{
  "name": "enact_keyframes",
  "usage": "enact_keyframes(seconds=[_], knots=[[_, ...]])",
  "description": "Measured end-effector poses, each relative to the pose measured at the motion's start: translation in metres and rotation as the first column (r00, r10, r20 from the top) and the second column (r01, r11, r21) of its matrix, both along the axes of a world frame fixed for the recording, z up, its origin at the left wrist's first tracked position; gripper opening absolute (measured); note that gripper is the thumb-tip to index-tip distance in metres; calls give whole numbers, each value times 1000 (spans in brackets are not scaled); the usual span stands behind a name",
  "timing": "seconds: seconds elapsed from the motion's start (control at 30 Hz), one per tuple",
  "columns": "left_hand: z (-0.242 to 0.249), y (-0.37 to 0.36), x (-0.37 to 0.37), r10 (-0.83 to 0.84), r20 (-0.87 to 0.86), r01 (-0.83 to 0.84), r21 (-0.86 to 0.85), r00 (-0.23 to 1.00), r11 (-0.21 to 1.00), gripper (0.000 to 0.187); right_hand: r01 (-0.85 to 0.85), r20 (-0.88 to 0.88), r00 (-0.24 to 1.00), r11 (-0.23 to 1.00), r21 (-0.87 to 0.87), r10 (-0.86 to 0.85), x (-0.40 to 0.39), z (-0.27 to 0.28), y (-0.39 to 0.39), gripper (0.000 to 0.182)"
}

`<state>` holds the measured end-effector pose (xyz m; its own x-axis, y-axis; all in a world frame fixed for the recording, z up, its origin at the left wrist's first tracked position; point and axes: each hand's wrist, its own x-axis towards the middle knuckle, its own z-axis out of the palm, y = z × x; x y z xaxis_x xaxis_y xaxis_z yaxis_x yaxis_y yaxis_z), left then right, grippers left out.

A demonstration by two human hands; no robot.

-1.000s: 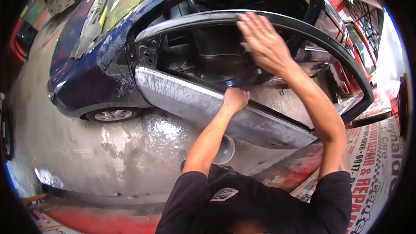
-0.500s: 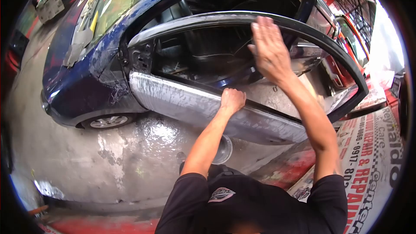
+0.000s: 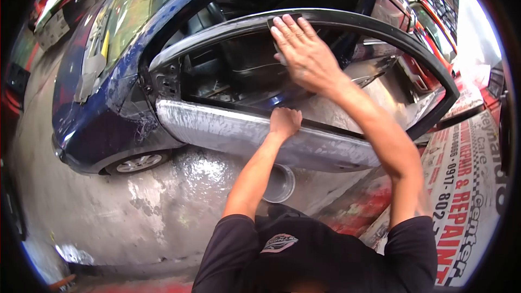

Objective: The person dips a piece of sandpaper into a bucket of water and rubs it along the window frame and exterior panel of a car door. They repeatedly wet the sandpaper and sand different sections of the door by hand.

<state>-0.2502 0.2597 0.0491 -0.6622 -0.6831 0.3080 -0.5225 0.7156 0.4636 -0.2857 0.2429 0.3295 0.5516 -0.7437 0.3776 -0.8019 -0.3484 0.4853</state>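
Observation:
The car door (image 3: 217, 125) stands ajar, its lower panel grey, patchy and wet-looking. My left hand (image 3: 285, 122) is closed over the door's window sill, fingers curled at its top edge. My right hand (image 3: 309, 57) lies flat against the upper window frame (image 3: 239, 21), fingers stretched out and slightly spread. A dark edge shows beside its fingertips; whether a thin sheet lies under the palm I cannot make out. Left of my right hand the frame is streaky grey; to the right it is black.
The dark blue car body (image 3: 103, 125) with scuffed paint stands behind the door. A round bucket (image 3: 280, 184) sits on the wet concrete floor (image 3: 184, 201) below the door. A printed banner (image 3: 461, 184) spreads at the right. Another car (image 3: 68, 0) is at the far left.
My right hand has slid left along the upper window frame, toward the front of the car. My left hand keeps its place on the sill. The view has shifted slightly.

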Motion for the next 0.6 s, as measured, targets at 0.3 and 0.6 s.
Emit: enact_keyframes(seconds=[0.3,0.6], knots=[[-3,4,4,6,-109,-19,-118,994,993,40,-41,57,997,998,-51,44,24,-20,-18,60],[-4,2,-1,9,-44,-9,-20,999,1000,45,43,77,996,995,-92,-36,2,-12,-3,64]])
